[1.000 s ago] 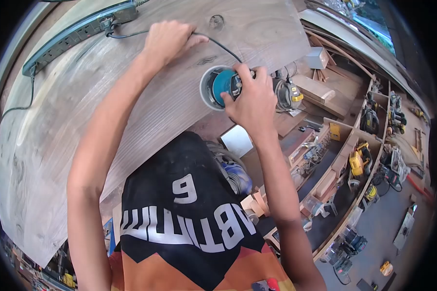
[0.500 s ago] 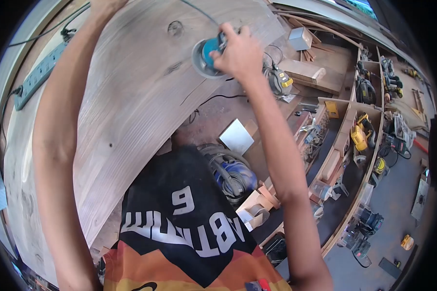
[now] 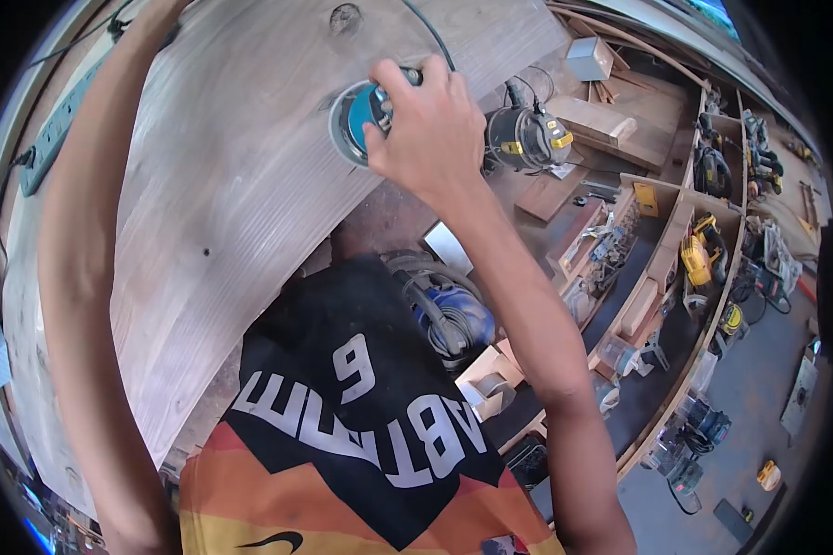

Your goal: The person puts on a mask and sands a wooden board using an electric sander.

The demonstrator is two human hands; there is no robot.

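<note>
Wooden slab [image 3: 222, 194], broad, pale grey-brown, grained, with a round knot [image 3: 345, 18]. Upon it: teal sander [image 3: 356, 118], near the body-side edge, with dark cord [image 3: 432, 30]; power strip [image 3: 60, 131], left side, partly hidden, seemingly resting on the slab.

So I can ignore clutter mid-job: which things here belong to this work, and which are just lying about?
In the job:
teal power tool, gripped by the right hand
its cord
wooden slab beneath the tool
probably the power strip

Apparently just lying about:
yellow power drill-like tool
blue machine
grey canister
</note>
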